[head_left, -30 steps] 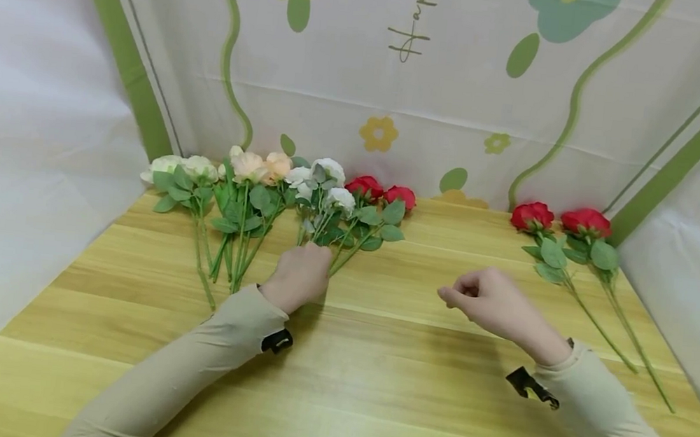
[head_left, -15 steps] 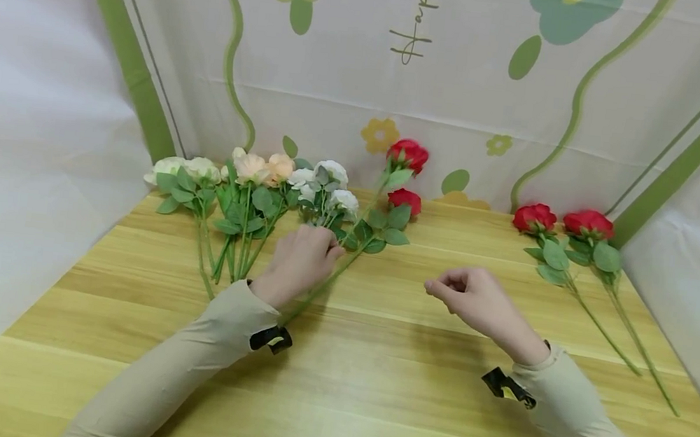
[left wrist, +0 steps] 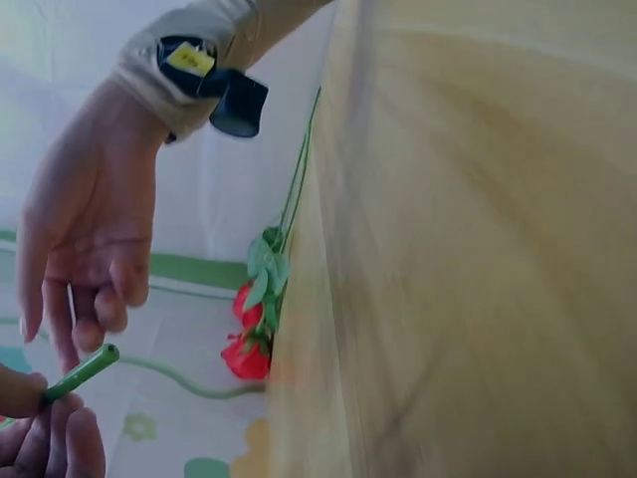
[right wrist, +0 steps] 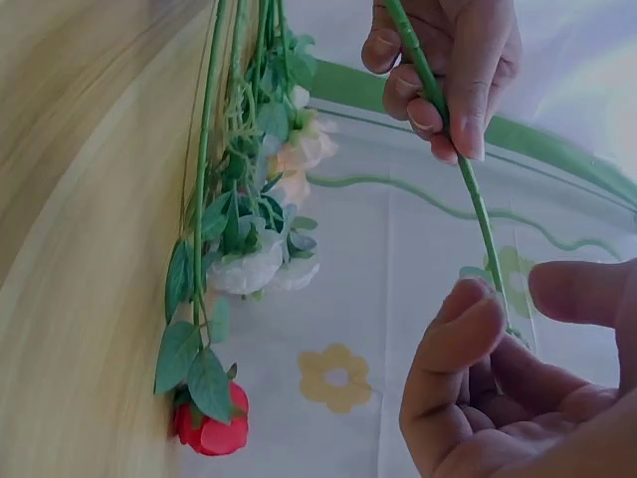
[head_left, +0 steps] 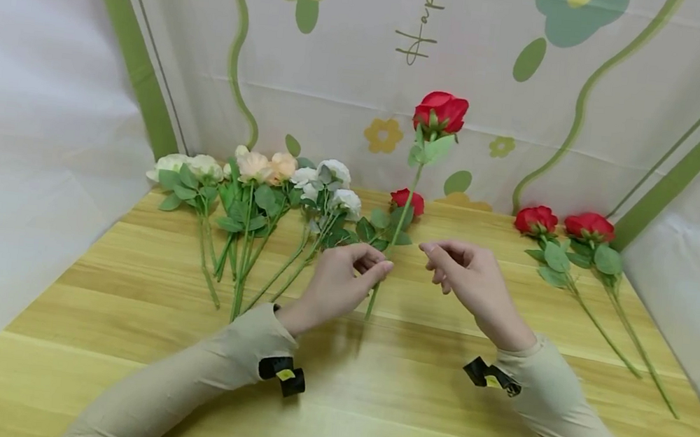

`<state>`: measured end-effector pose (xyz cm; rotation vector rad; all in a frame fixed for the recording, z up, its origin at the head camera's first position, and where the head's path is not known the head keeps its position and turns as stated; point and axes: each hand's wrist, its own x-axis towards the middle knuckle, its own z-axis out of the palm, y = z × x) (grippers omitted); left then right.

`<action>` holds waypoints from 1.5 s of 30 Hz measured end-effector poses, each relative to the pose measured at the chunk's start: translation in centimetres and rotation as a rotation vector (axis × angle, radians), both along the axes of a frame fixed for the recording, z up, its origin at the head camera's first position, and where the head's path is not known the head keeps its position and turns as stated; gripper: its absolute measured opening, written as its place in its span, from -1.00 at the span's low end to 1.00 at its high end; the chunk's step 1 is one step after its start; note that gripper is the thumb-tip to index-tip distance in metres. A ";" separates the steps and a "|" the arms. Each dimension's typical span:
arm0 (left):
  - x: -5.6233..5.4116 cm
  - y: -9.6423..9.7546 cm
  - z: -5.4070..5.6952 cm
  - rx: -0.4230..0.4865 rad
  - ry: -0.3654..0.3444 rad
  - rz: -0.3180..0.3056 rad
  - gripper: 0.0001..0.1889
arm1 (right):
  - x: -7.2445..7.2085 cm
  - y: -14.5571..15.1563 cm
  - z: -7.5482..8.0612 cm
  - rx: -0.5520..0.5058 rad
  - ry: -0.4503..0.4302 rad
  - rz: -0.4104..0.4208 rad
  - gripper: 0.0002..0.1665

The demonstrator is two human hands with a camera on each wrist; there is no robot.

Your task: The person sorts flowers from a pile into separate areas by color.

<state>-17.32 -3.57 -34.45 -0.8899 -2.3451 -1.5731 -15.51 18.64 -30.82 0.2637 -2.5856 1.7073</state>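
"Red rose (head_left: 440, 111): position?"

"In the air between my two hands, nearer the left one. Bloom uppermost, leaning slightly to the right."

"Surroundings, biggest first."

"White cloth (head_left: 339, 63) behind, printed with flowers, green wavy lines and lettering. In front of it, the wooden surface (head_left: 368, 424). Both my arms extend over it in beige sleeves (head_left: 196, 372)."

"Flowers lying there?"

"Left side, in a row: cream flowers (head_left: 203, 167), peach flowers (head_left: 255, 166), white flowers (head_left: 345, 202), stems towards me. A second red rose (head_left: 399, 197) lies just right of the white ones, partly hidden by the raised stem. Well apart, on the right, a pair of red roses (head_left: 590, 226) side by side, stems slanting towards me."

"State of the hands?"

"Left hand (head_left: 337, 284): thumb and fingers pinch the stem (head_left: 372, 301) below its leaves. Right hand (head_left: 476, 283): near the stem, fingers loosely curved, a gap between thumb and forefinger, nothing held. Right wrist view has the stem running in line with that gap; head view shows the hand apart from it."

"Smallest items?"

"A black wrist mount (head_left: 283, 374) with a yellow tag on each sleeve. Last, the stem's lower end (left wrist: 109, 353), projecting past my left fingers, clear of the surface."
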 end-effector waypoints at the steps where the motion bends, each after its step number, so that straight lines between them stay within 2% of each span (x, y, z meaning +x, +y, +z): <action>1: 0.2 0.2 0.0 -0.003 -0.007 -0.010 -0.89 | 0.0 -0.1 0.0 -0.014 0.009 -0.002 -0.51; 9: 1.3 1.0 -0.1 -0.082 0.033 -0.077 -0.90 | 0.1 -0.2 0.0 -0.059 0.083 -0.022 -0.57; 14: 1.7 0.9 -0.2 -0.117 0.006 -0.156 -0.93 | 0.1 -0.5 -0.1 -0.046 0.097 0.035 -0.65; 16: 1.8 0.9 -0.2 -0.135 0.023 -0.191 -0.93 | 0.2 -0.6 -0.2 -0.037 0.101 0.054 -0.67; 20: 1.8 1.2 -0.3 -0.170 0.098 -0.220 -0.91 | 0.3 -0.8 -0.2 -0.030 0.103 0.072 -0.69; 23: 1.8 1.2 -0.3 -0.174 0.131 -0.218 -0.90 | 0.3 -0.9 -0.2 -0.038 0.098 0.089 -0.71; 29: 2.0 1.2 -0.3 -0.181 0.129 -0.216 -0.91 | 0.3 -1.1 -0.2 -0.041 0.094 0.109 -0.75; 34: 1.9 1.1 -0.2 -0.221 0.150 -0.235 -0.90 | 0.5 -1.2 -0.2 -0.034 0.097 0.111 -0.77; 38: 1.6 0.8 0.3 -0.301 0.155 -0.263 -0.87 | 0.6 -0.9 -0.1 -0.025 0.099 0.093 -0.76; 43: 0.8 -0.1 1.3 -0.421 0.161 -0.235 -0.77 | 0.3 0.3 0.2 0.024 0.128 0.033 -0.74; 45: 0.3 -0.6 1.5 -0.465 0.166 -0.217 -0.75 | -0.1 1.3 0.4 0.090 0.173 -0.008 -0.75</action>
